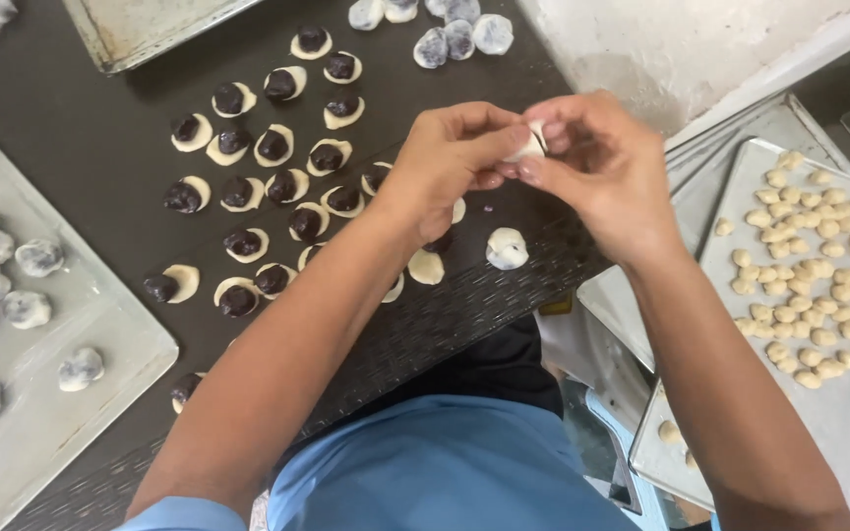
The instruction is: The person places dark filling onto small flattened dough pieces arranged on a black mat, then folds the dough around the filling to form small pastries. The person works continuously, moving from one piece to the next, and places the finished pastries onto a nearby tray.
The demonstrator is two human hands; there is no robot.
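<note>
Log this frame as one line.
left hand + right hand: pinching dough piece | dough rounds with dark filling: on table | tray: right

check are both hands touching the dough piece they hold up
Touching. The head view shows the left hand and right hand pinching the small dough piece between their fingertips.

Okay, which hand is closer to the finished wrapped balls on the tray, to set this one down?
Left, probably. The left hand sits toward the tray of wrapped balls; the right hand is on the far side. Both pinch the dough piece.
</note>
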